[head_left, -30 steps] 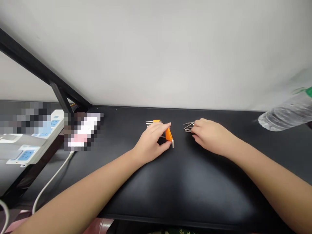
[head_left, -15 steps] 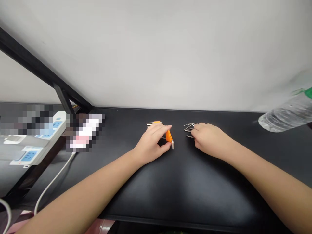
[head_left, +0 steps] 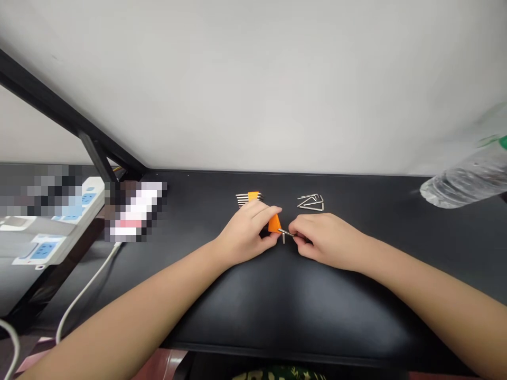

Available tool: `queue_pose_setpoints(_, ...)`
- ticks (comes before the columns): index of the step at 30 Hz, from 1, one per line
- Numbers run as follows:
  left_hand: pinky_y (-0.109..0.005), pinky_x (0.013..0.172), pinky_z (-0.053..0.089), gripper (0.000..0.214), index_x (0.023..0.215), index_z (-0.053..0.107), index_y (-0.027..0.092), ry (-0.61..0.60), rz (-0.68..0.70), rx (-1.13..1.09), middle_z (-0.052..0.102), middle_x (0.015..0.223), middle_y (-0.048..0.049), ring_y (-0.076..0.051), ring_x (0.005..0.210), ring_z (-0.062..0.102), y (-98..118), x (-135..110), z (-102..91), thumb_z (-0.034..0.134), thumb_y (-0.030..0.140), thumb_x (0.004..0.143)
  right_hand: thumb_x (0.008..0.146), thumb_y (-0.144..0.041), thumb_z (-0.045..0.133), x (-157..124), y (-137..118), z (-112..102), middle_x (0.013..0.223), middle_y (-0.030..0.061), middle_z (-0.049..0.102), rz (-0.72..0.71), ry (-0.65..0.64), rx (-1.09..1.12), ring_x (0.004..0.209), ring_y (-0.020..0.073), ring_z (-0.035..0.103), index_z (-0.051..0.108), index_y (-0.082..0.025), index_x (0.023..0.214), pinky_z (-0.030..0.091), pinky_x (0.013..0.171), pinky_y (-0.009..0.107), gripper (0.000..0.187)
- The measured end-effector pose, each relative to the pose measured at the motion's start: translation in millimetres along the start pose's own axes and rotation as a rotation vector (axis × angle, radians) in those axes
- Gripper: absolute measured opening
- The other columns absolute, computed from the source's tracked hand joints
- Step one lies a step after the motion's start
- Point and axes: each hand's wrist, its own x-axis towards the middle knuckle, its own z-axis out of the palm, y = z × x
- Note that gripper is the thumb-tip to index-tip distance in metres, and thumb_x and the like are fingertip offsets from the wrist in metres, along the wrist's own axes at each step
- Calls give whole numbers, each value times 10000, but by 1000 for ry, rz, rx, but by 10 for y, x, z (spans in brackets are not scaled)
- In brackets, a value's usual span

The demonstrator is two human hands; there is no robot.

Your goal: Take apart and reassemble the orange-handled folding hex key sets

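My left hand is closed on an orange hex key holder, pinched between thumb and fingers. One silver hex key sticks out of its near end, the short arm pointing toward me. In my right hand a second hex key is pinched, its tip at the holder's right face; whether it has entered a hole I cannot tell. Beyond my right hand lie several loose hex keys. Another orange holder, filled with several hex keys, lies just past my left hand, partly covered by it.
A black desk meets a pale wall. At the right stands a clear water bottle. On the left are a phone on a white cable, a white power strip and a black metal frame.
My right hand has moved left and toward me from the loose hex keys, with one key now in its fingers at the holder. My left hand has stayed nearly still.
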Motion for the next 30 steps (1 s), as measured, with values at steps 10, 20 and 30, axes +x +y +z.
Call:
queue_pose_setpoints(10, -391, 842, 567, 444, 1300, 552, 188, 42, 9, 10, 697, 990, -84, -213, 873, 642, 8, -4, -11, 686, 200, 877, 877, -149, 586, 0, -1, -42, 679, -51, 609, 106, 32, 395, 603, 88, 521, 650, -197, 888, 411, 632, 227, 81)
queue_pose_setpoints(20, -390, 837, 567, 442, 1292, 552, 179, 52, 20, 28, 698, 970, -79, -213, 860, 638, -8, -2, -12, 700, 208, 876, 840, -189, 619, 6, 21, 21, 696, -39, 607, 254, 67, 607, 574, 77, 516, 653, -188, 869, 425, 554, 206, 45)
queue_pose_setpoints(30, -401, 850, 564, 440, 1309, 537, 188, 56, 57, 38, 707, 980, -80, -210, 866, 637, -1, -8, 3, 684, 219, 896, 830, -239, 643, 72, 3, 19, 562, -70, 550, 519, -31, 1000, 391, 68, 492, 682, -174, 893, 412, 363, 175, 99)
